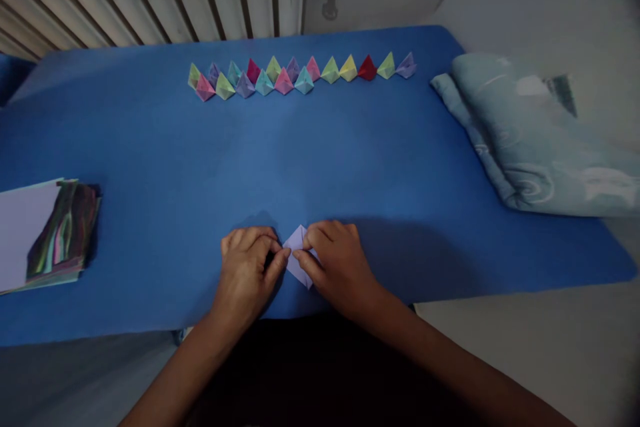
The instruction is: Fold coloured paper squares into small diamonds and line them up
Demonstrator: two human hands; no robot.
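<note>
A small lavender sheet of origami paper (299, 269), folded into a diamond shape, lies on the blue table near its front edge. My left hand (247, 268) pinches the paper's left corner between thumb and forefinger. On the other side, my right hand (336, 263) has its thumb and forefinger closed on the right part of the paper, covering that corner. Both thumbs come close together over the middle of the diamond. Creases show near the top and bottom corners.
Several coloured folded paper pieces (284, 82) stand in rows at the back of the blue table (200, 167). A stack of paper sheets (30, 233) lies at the left. Folded teal fabric (530, 147) rests at the right. Behind the table is a radiator (150, 7).
</note>
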